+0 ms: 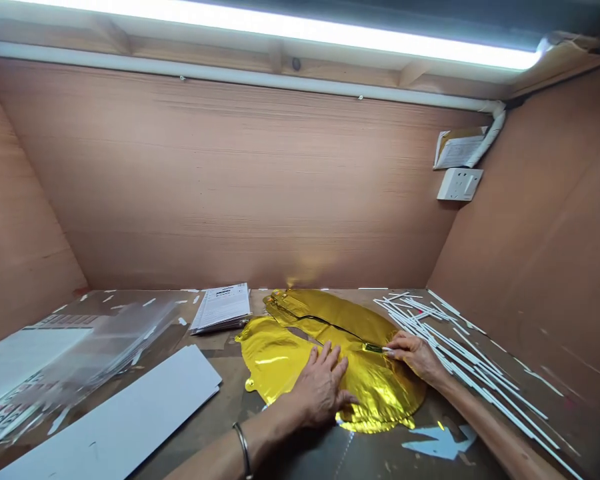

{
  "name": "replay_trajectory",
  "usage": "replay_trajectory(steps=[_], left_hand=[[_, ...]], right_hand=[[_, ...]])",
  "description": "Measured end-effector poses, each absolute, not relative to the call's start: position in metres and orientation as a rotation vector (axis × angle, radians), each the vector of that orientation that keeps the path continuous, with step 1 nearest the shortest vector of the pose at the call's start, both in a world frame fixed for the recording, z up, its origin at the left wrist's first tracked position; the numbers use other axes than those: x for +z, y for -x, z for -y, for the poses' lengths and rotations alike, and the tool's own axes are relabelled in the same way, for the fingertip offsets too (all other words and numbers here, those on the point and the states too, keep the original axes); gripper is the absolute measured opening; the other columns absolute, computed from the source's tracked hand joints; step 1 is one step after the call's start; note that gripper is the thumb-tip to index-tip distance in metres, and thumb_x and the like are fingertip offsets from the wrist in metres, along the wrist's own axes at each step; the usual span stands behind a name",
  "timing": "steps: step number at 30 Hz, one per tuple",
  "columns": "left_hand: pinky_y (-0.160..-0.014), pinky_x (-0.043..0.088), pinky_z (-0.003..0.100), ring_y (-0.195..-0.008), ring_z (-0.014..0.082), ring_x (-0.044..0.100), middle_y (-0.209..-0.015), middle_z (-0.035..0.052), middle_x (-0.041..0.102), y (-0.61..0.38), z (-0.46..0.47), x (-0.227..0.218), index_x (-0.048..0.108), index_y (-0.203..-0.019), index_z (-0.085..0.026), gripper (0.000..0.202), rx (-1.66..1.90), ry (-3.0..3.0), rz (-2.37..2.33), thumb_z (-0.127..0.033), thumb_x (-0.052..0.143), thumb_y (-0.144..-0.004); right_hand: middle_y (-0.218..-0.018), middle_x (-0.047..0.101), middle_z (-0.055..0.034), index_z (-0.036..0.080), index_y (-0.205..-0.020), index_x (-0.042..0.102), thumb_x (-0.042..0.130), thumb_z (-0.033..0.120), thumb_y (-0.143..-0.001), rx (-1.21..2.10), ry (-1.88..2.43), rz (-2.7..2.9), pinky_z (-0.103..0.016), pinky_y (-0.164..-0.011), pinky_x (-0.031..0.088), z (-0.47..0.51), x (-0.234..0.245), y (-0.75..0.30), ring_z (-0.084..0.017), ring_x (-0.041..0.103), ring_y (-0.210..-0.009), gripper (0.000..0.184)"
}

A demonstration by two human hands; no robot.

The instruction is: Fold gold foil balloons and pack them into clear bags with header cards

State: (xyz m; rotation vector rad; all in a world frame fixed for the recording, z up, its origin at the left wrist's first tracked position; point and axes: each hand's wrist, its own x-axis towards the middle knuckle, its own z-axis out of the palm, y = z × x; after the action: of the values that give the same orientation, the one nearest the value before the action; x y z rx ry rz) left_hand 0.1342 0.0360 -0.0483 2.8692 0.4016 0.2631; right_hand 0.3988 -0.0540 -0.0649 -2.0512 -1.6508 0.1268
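A shiny gold foil balloon (275, 353) lies flat and wrinkled on the brown work surface, its layers overlapping along a dark fold. My left hand (323, 387) rests on its front part with the fingers stretched and apart, holding nothing. Over the balloon's right side, my right hand (413, 353) is closed in a pinch. At its fingertips shows a small white tip, beside a dark, shiny green strip (374, 348) on the foil. What exactly the fingers hold is too small to tell.
Thin white sticks (460, 360) lie scattered at right. Printed sheets (223, 307) are stacked behind, left of the balloon. White card (110, 420) and clear plastic sleeves (115, 343) lie at left. A pale blue cutout (437, 445) is near my right forearm. Wooden panels (260, 187) enclose the surface.
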Motion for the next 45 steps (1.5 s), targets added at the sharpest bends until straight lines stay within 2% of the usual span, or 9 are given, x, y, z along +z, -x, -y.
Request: replay_trajectory(steps=[6, 13, 16, 18, 24, 34, 40, 43, 45], left_hand=[[-0.102, 0.009, 0.049, -0.128, 0.0304, 0.009, -0.138, 0.017, 0.022, -0.14, -0.033, -0.055, 0.03, -0.129, -0.011, 0.074, 0.177, -2.853, -0.483, -0.063, 0.026, -0.077], [-0.103, 0.008, 0.048, -0.129, 0.0286, 0.007, -0.139, 0.0147, 0.021, -0.14, -0.027, -0.05, 0.029, -0.13, -0.013, 0.064, 0.157, -2.854, -0.529, -0.055, 0.023, -0.083], [-0.103, 0.007, 0.047, -0.129, 0.0282, 0.007, -0.139, 0.0147, 0.021, -0.139, -0.027, -0.051, 0.03, -0.13, -0.013, 0.063, 0.162, -2.857, -0.519, -0.055, 0.024, -0.083], [-0.103, 0.007, 0.048, -0.129, 0.0281, 0.007, -0.139, 0.0147, 0.021, -0.138, -0.028, -0.051, 0.03, -0.13, -0.013, 0.062, 0.174, -2.86, -0.509, -0.054, 0.023, -0.083], [-0.103, 0.007, 0.047, -0.129, 0.0275, 0.008, -0.139, 0.0133, 0.022, -0.136, -0.03, -0.053, 0.031, -0.129, -0.015, 0.062, 0.192, -2.858, -0.492, -0.055, 0.025, -0.083], [-0.103, 0.007, 0.048, -0.129, 0.0277, 0.008, -0.139, 0.0126, 0.022, -0.134, -0.032, -0.055, 0.031, -0.128, -0.016, 0.062, 0.193, -2.823, -0.479, -0.056, 0.029, -0.081], [-0.099, 0.018, 0.048, -0.124, 0.0272, 0.023, -0.136, 0.0143, 0.027, -0.156, -0.038, -0.03, 0.023, -0.132, -0.016, 0.066, 0.263, -2.673, -0.635, -0.048, 0.043, -0.079], [-0.095, 0.027, 0.041, -0.119, 0.0252, 0.031, -0.131, 0.0097, 0.038, -0.189, -0.048, -0.012, 0.041, -0.122, -0.019, 0.052, 0.588, -2.533, -0.667, -0.039, 0.05, -0.076], [-0.083, 0.037, 0.031, -0.101, 0.0215, 0.048, -0.105, 0.0065, 0.059, -0.211, -0.054, -0.004, 0.061, -0.096, -0.018, 0.028, 0.693, -2.424, -0.662, -0.032, 0.052, -0.074]], right_hand=[[-0.069, 0.058, -0.0032, 0.019, -0.065, 0.058, 0.046, 0.027, -0.077, -0.085, 2.043, 1.643, -0.029, -0.069, 0.038, 0.05, -0.07, -0.404, -0.018, 0.052, -0.072, 0.019], [-0.071, 0.061, -0.0057, 0.02, -0.068, 0.064, 0.047, 0.027, -0.076, -0.248, 2.135, 1.536, -0.034, -0.069, 0.037, 0.062, -0.057, -0.439, -0.021, 0.052, -0.074, 0.02], [-0.088, 0.06, -0.0124, 0.018, -0.089, 0.063, 0.048, 0.027, -0.076, -0.346, 2.144, 1.479, -0.043, -0.074, 0.033, 0.063, -0.048, -0.434, -0.028, 0.048, -0.088, 0.021], [-0.1, 0.058, -0.0105, 0.021, -0.099, 0.06, 0.053, 0.031, -0.074, -0.329, 2.088, 1.559, -0.042, -0.079, 0.033, 0.059, -0.047, -0.42, -0.027, 0.045, -0.095, 0.028], [-0.071, 0.059, 0.0006, 0.023, -0.074, 0.066, 0.057, 0.029, -0.073, -0.096, 1.945, 1.816, -0.022, -0.06, 0.041, 0.043, -0.063, -0.39, -0.013, 0.055, -0.068, 0.011], [-0.072, 0.053, -0.0059, 0.018, -0.066, 0.049, 0.043, 0.014, -0.08, -0.353, 1.964, 1.907, -0.029, -0.065, 0.036, 0.036, -0.068, -0.384, -0.018, 0.046, -0.071, 0.015], [-0.076, 0.052, -0.0076, 0.016, -0.07, 0.05, 0.041, 0.012, -0.08, -0.47, 1.926, 2.043, -0.031, -0.068, 0.033, 0.036, -0.028, -0.372, -0.019, 0.043, -0.074, 0.014], [-0.079, 0.052, -0.0093, 0.015, -0.071, 0.052, 0.04, 0.012, -0.079, -0.493, 1.896, 2.138, -0.032, -0.071, 0.032, 0.031, 0.001, -0.359, -0.02, 0.042, -0.077, 0.015], [-0.08, 0.053, -0.0098, 0.015, -0.071, 0.053, 0.04, 0.013, -0.079, -0.479, 1.895, 2.185, -0.033, -0.072, 0.032, 0.027, 0.02, -0.351, -0.021, 0.042, -0.078, 0.016]])
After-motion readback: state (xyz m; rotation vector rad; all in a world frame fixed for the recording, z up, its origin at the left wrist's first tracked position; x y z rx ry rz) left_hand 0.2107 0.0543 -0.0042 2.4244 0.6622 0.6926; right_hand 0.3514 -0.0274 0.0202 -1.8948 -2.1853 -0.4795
